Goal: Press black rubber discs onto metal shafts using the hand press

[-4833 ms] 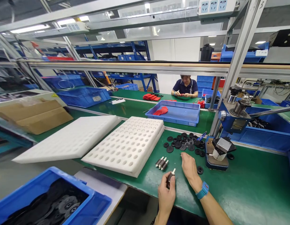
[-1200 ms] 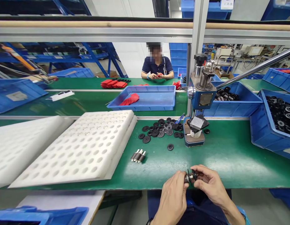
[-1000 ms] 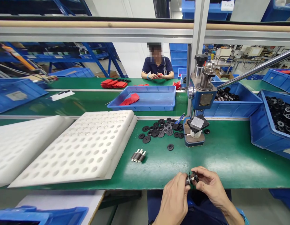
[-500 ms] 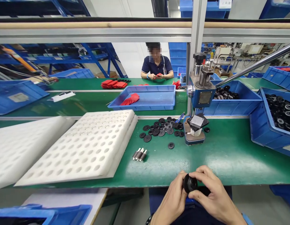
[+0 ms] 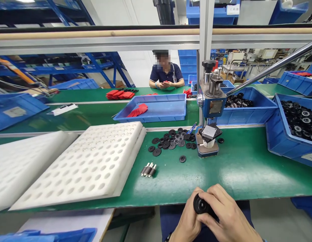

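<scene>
Both my hands meet at the bottom edge of the green bench. My left hand (image 5: 186, 218) and my right hand (image 5: 226, 218) are closed together round one small black round part (image 5: 200, 205), its disc face turned toward me. A few short dark shaft pieces (image 5: 148, 170) lie on the mat beside the holed white foam tray (image 5: 87, 161). A heap of black discs (image 5: 174, 141) lies farther back, next to the small hand press (image 5: 210, 111).
A plain white foam slab (image 5: 22, 164) lies at the left. Blue bins of black parts (image 5: 294, 124) stand at the right. A blue tray with red pieces (image 5: 158, 107) sits beyond the rail. A person in a dark shirt (image 5: 166, 72) works across the line.
I picked a shaft and a disc off the mat and drew them to the bench's near edge. Over the last second both hands closed tighter round the part and sank lower.
</scene>
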Demonstrator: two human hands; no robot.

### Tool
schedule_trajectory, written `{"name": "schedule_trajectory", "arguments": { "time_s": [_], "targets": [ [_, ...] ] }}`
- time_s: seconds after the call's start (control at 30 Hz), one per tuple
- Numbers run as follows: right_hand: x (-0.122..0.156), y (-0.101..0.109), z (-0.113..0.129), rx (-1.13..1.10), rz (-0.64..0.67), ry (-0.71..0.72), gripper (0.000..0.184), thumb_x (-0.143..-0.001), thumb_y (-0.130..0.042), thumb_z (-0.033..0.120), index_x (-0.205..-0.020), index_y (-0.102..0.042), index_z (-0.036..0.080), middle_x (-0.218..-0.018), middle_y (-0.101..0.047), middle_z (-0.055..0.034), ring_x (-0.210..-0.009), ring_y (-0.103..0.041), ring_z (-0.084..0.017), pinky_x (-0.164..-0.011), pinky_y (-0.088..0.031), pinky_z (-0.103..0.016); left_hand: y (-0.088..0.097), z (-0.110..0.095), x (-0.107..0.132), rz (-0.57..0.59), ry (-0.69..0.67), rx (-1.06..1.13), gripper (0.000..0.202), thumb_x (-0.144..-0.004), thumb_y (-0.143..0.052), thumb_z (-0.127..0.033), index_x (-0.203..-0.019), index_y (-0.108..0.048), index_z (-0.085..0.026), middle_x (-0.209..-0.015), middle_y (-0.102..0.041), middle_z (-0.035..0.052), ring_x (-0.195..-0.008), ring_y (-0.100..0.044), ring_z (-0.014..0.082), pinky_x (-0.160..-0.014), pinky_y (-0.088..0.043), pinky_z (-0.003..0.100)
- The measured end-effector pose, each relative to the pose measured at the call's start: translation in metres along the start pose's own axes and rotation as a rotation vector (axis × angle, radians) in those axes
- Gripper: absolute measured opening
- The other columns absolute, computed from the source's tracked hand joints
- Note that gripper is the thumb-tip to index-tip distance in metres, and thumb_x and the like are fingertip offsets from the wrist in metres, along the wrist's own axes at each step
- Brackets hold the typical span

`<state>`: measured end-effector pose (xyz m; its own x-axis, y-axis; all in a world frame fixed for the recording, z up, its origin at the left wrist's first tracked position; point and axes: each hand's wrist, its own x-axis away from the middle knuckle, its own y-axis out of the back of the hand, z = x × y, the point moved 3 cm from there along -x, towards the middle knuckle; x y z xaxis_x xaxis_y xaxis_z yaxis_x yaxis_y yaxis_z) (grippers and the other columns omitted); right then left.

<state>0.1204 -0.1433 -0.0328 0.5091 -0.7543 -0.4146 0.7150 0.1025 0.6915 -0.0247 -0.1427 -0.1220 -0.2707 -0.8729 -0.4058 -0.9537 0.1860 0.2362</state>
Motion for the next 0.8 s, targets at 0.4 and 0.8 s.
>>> {"name": "schedule_trajectory", "arguments": {
  "time_s": [0.4, 0.8],
  "targets": [
    [-0.0010, -0.0002, 0.0019, 0.007, -0.014, -0.004, 0.042, -0.095, -0.052, 0.007, -0.135, -0.049, 0.019, -0.101, -0.058, -0.0089, -0.087, -0.058, -0.023, -0.073, -0.057, -0.036, 0.0012, 0.0004, -0.0030, 0.004, -0.010, 0.020, 0.044, -0.105, -0.036, -0.056, -0.116, -0.058, -0.019, -0.097, -0.059, 0.0083, -0.086, -0.058, 0.0226, -0.077, -0.053, 0.035],
    [-0.0017, -0.0053, 0.0026, 0.029, -0.098, 0.004, 0.034, -0.098, -0.050, 0.012, -0.131, -0.053, 0.018, -0.096, -0.060, -0.0086, -0.082, -0.058, -0.022, -0.069, -0.056, -0.034, 0.0010, 0.0035, 0.0007, -0.028, -0.018, -0.023, 0.044, -0.106, -0.035, -0.055, -0.113, -0.058, -0.018, -0.097, -0.061, 0.0100, -0.088, -0.062, 0.0236, -0.077, -0.056, 0.036]
  ]
}}
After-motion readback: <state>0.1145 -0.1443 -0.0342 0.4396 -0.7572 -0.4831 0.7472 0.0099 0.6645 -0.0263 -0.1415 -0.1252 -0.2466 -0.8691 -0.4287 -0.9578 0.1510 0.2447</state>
